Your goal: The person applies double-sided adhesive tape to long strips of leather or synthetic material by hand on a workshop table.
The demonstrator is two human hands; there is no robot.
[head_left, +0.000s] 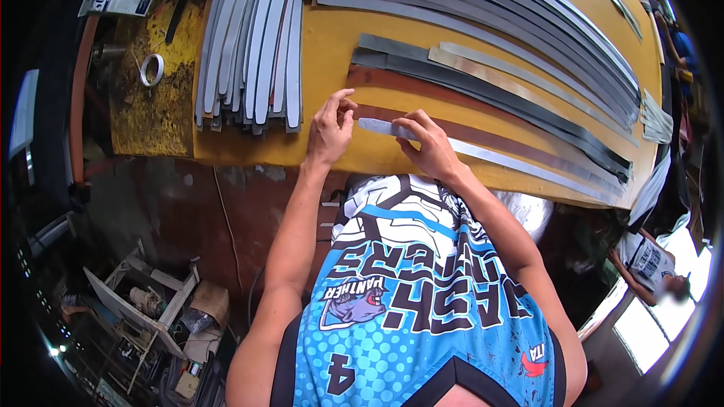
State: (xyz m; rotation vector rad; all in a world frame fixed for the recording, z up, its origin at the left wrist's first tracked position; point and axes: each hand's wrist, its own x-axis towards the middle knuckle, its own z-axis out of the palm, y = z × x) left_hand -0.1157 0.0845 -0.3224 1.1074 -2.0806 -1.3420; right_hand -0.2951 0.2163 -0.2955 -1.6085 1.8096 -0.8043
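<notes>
My right hand (pixel 428 143) is closed around a long strap with a pale grey face (pixel 375 126), close to its rounded tip. The strap's tip points left, and its length runs off to the right along the table's near edge. Just left of that tip, my left hand (pixel 330 130) is raised with loosely bent fingers, and I see nothing held in it. Behind both hands lie a reddish-brown strap (pixel 467 130) and a stack of dark straps (pixel 467 83). A tan strip (pixel 452 59) rests on that stack.
A yellow-topped table (pixel 324 53) carries a thick bundle of grey straps (pixel 253 38) at left and long curved ones (pixel 483 11) at the back. A tape roll (pixel 151 70) sits on the worn left part. A wooden frame (pixel 143 294) stands lower left; another person (pixel 647 264) is at right.
</notes>
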